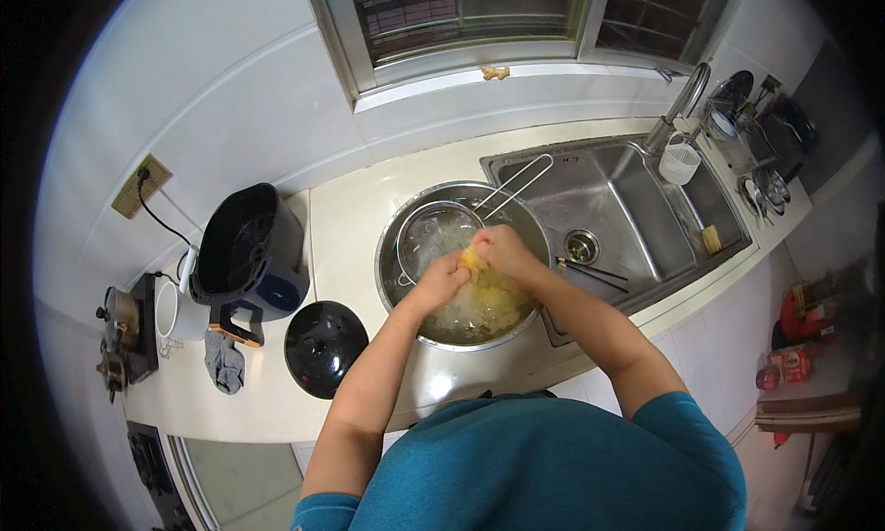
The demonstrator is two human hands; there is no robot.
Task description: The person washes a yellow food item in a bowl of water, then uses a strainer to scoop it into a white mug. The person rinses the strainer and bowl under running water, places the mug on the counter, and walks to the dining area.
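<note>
Both hands meet over a large stainless steel basin (469,347) on the countertop. My left hand (441,282) and my right hand (506,253) grip a soft yellow mass (473,261) between them; its exact kind cannot be told. Below the hands, cloudy liquid (494,306) in the basin looks yellowish on the near right side and paler on the left. A round wire-mesh strainer (434,234) sits in the basin's far left part, next to my left hand. Its wire handle reaches over the far rim towards the sink.
At right is a steel sink (588,185) with black chopsticks (594,274), a white basket (679,162) and a faucet (681,102). To the left stand a black bowl-shaped item (326,349), a dark air-fryer-type basket (256,254), a grey cloth (225,365) and a white pot (181,313). Ginger (495,72) lies on the sill.
</note>
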